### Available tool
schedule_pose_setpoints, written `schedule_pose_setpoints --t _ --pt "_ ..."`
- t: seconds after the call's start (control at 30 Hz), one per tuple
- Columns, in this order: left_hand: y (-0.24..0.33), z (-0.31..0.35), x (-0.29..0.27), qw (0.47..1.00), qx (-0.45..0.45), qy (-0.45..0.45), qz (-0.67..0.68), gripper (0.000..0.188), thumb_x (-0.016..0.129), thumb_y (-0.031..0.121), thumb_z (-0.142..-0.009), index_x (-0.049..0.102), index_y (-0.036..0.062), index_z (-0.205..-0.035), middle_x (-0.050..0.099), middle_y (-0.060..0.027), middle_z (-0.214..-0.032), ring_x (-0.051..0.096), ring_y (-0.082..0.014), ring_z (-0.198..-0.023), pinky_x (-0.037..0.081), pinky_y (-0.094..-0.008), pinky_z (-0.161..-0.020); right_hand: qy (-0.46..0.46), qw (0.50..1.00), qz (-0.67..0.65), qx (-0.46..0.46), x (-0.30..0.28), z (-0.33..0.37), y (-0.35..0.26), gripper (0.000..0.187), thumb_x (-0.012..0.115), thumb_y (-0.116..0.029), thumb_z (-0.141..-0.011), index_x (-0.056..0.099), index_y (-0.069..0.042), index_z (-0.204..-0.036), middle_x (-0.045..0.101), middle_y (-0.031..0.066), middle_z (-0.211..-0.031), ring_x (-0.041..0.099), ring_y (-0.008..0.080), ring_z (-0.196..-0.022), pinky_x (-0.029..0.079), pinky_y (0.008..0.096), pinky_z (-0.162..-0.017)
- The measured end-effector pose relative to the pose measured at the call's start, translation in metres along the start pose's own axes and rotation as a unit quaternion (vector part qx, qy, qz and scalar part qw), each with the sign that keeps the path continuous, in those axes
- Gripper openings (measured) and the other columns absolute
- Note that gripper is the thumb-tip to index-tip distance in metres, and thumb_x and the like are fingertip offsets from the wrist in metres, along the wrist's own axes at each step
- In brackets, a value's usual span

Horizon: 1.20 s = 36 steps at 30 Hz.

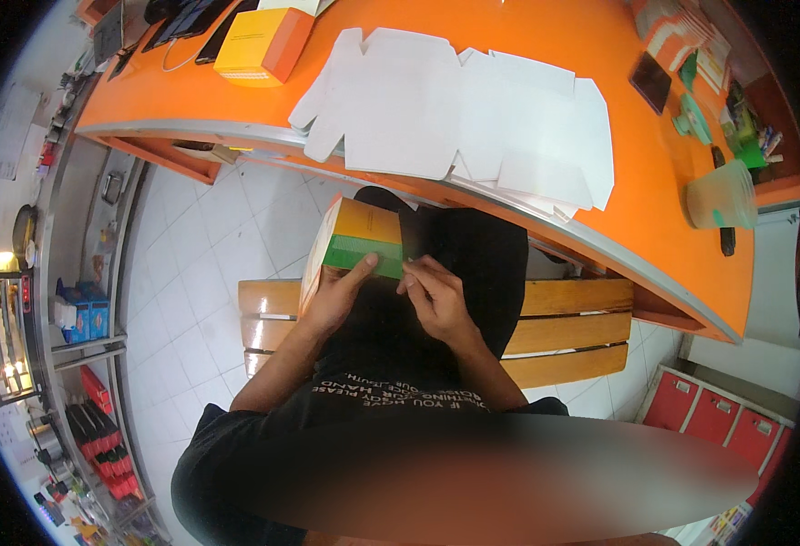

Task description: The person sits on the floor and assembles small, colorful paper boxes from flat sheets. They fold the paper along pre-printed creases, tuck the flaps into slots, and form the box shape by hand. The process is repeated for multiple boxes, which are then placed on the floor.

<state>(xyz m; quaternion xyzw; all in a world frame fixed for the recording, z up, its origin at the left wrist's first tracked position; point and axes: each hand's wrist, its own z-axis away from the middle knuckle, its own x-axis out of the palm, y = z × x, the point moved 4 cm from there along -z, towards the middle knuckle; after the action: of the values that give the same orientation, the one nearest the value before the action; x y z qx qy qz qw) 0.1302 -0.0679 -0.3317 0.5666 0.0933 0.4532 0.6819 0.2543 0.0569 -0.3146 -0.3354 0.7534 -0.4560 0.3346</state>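
Observation:
A yellow and green cardboard box (364, 225) rests above my lap, tilted, its pale side turned to the left. My left hand (334, 296) grips it from below, with the thumb pressed on the green band. Close to the box's right edge is my right hand (436, 296), its fingers bent and pinched together. Whether they hold a flap of the box or something small, I cannot make out. Flat unfolded white cardboard blanks (405, 105) lie stacked along the near edge of the orange table (509, 27), in front of me.
A second yellow-orange box (263, 45) stands at the table's far left near dark devices and a cable. At the right are a translucent tub (721, 196), a phone (650, 82) and a green-handled item (691, 118). I sit on a slatted wooden bench (573, 332); red drawers (709, 409) stand behind right.

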Motion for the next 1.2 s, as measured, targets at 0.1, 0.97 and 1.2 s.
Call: schedule_pose_setpoints --t 0.1,0.97,1.2 --pt "0.003 0.001 0.003 0.997 -0.019 -0.044 0.062 0.026 0.065 0.013 -0.098 0.062 0.0036 -0.121 0.067 -0.0062 -0.115 0.061 -0.0146 -0.110 0.049 -0.0311 -0.094 0.008 0.999 0.032 -0.003 -0.003 -0.001 -0.002 0.024 0.068 0.002 -0.087 0.068 0.005 -0.111 0.067 0.0136 -0.089 0.063 0.0242 -0.078 0.053 0.0342 -0.071" --pt "-0.029 0.001 -0.023 0.991 0.068 -0.036 -0.111 0.033 0.073 0.003 -0.086 0.060 -0.0017 -0.115 0.069 -0.0121 -0.111 0.065 -0.0193 -0.107 0.052 -0.0330 -0.092 0.061 0.981 -0.130 0.133 0.007 -0.006 0.001 0.009 0.071 0.001 -0.087 0.073 0.004 -0.095 0.070 0.0136 -0.105 0.070 0.0206 -0.098 0.060 0.0322 -0.082" --pt "-0.031 0.001 -0.018 0.990 0.057 -0.089 -0.089 0.027 0.077 0.001 -0.083 0.064 -0.0016 -0.107 0.069 -0.0104 -0.110 0.065 -0.0174 -0.103 0.053 -0.0324 -0.092 0.051 0.976 -0.143 0.156 0.004 -0.005 -0.004 0.006 0.068 0.003 -0.089 0.073 0.005 -0.094 0.069 0.0130 -0.106 0.070 0.0211 -0.098 0.059 0.0318 -0.084"
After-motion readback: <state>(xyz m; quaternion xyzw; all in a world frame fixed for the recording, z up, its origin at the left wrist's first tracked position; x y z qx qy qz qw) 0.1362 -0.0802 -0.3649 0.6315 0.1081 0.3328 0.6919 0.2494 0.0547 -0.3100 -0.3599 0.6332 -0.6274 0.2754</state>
